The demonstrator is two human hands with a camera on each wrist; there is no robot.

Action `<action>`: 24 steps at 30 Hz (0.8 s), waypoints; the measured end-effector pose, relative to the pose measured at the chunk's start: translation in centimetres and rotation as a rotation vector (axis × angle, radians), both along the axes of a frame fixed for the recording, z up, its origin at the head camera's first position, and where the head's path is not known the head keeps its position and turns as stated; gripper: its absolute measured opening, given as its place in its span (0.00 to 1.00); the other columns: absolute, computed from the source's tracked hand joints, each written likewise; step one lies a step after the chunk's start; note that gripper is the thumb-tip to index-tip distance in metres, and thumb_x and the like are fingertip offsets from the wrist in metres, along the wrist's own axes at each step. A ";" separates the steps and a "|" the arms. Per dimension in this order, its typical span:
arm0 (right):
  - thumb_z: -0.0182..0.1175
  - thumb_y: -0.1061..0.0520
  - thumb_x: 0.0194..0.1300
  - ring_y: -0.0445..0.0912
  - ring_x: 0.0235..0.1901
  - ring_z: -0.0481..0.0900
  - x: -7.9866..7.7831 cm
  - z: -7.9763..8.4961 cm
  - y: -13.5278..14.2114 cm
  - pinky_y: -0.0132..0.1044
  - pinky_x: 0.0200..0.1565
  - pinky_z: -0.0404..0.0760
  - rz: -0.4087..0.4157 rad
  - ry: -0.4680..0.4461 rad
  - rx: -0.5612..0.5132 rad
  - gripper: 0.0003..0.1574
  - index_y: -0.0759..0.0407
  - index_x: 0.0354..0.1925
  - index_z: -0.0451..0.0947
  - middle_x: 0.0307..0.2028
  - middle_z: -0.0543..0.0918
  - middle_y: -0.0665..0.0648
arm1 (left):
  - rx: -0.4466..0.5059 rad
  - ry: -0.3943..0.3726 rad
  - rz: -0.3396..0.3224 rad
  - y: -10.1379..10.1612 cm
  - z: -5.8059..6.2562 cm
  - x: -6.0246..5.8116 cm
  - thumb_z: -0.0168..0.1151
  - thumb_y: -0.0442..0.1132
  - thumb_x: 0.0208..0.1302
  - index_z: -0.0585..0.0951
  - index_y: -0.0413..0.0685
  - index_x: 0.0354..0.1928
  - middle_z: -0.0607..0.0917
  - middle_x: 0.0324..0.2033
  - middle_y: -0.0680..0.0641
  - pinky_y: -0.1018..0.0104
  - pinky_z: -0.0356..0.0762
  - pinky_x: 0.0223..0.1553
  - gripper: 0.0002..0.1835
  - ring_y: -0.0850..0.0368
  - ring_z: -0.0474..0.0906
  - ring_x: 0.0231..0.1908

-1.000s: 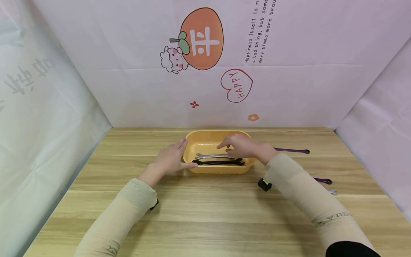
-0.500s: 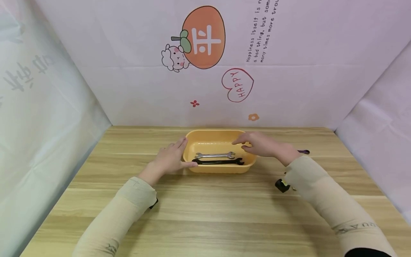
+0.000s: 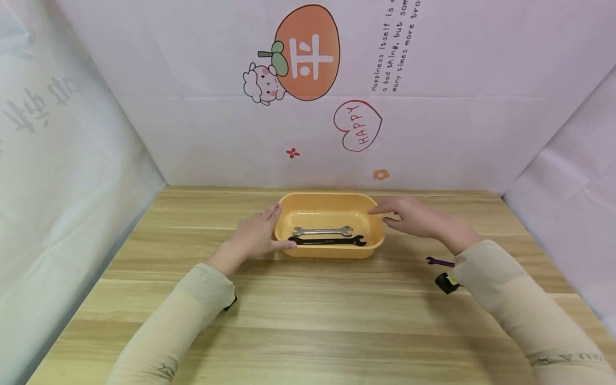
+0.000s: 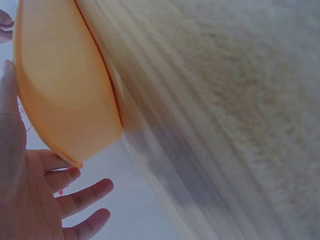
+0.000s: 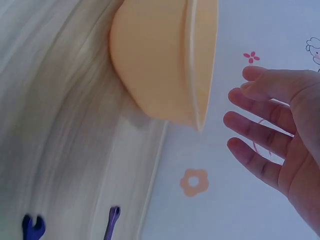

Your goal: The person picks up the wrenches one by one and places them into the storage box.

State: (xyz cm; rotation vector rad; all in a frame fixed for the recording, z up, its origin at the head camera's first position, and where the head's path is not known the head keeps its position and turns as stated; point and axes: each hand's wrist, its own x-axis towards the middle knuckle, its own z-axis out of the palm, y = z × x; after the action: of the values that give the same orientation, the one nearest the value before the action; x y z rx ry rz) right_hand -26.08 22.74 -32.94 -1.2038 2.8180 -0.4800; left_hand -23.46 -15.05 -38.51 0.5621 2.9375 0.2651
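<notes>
You are bracing the left end of the yellow plastic tub (image 3: 332, 252) with your left hand (image 3: 252, 235), its fingers spread and mostly straight, the thumb lying over the near rim. Your right hand (image 3: 418, 218) is hovering just beside the tub's right end, fingers parted and loosely bent, holding nothing. Inside the tub, which is standing on the wooden surface (image 3: 308, 321), a silver open-ended wrench (image 3: 323, 232) is lying behind a black wrench (image 3: 329, 241). To the right, a purple open-ended wrench (image 3: 440, 262) and another purple wrench (image 5: 113, 222) are lying on the surface. You seem to be steadying or positioning the tub; if you are adjusting it, the next move is probably calling for the right hand to meet its end while the left is bracing the other
</notes>
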 end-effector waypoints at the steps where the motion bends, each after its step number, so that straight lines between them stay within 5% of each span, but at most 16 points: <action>1: 0.63 0.71 0.67 0.61 0.57 0.81 0.1 0.0 0.3 0.59 0.57 0.79 0.001 0.006 -0.002 0.22 0.64 0.58 0.84 0.55 0.85 0.63 | -0.001 -0.001 0.000 0.0 0.0 0.0 0.55 0.78 0.61 0.46 0.42 0.82 0.46 0.81 0.43 0.28 0.58 0.67 0.63 0.33 0.56 0.74; 14: 0.64 0.70 0.66 0.59 0.54 0.83 1.8 -1.3 3.5 0.58 0.54 0.81 -0.002 0.023 -0.035 0.21 0.63 0.57 0.85 0.53 0.86 0.61 | 0.006 -0.004 -0.001 0.1 0.2 0.0 0.56 0.77 0.62 0.46 0.42 0.82 0.47 0.81 0.43 0.28 0.58 0.67 0.62 0.33 0.56 0.74; 24: 0.64 0.69 0.67 0.64 0.59 0.79 2.9 -2.4 5.8 0.61 0.56 0.79 -0.094 -0.046 0.016 0.23 0.63 0.60 0.83 0.55 0.85 0.63 | 0.024 -0.004 0.004 0.0 0.0 0.1 0.56 0.78 0.61 0.47 0.42 0.82 0.47 0.81 0.43 0.28 0.57 0.67 0.63 0.33 0.56 0.74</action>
State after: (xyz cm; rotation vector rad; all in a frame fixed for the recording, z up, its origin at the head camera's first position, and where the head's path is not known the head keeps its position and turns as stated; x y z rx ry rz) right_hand -23.17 28.51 -35.37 -1.0466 2.8436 -0.4830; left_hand -23.35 -15.04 -38.50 0.5574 2.9354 0.3014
